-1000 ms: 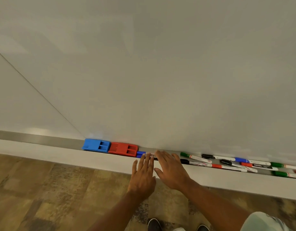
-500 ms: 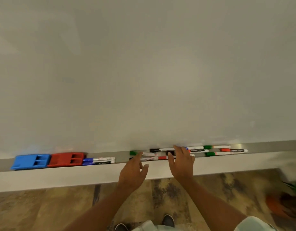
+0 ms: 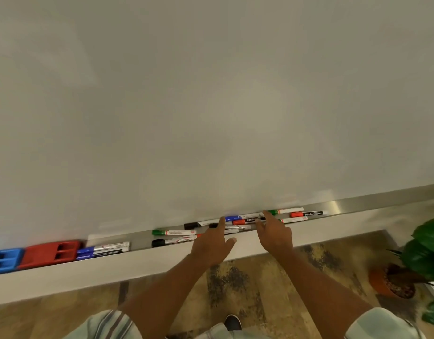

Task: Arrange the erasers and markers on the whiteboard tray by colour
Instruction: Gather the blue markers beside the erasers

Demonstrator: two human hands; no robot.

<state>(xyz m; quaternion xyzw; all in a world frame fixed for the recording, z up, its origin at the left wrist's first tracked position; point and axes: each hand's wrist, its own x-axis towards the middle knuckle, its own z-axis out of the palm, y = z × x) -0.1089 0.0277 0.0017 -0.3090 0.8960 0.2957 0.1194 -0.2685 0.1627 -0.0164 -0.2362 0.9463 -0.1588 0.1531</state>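
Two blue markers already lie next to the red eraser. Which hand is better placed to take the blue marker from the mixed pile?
Probably the left hand. Its index fingertip is almost at the blue marker, while the right hand reaches further right, toward the green marker. The left hand is also nearer the two blue markers beside the red eraser.

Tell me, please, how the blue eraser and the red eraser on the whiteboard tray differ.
The blue eraser lies at the tray's far left, cut by the frame edge; the red eraser sits fully in view. The red one touches the blue-capped markers; the blue one does not. Both share the same slotted shape and sit side by side.
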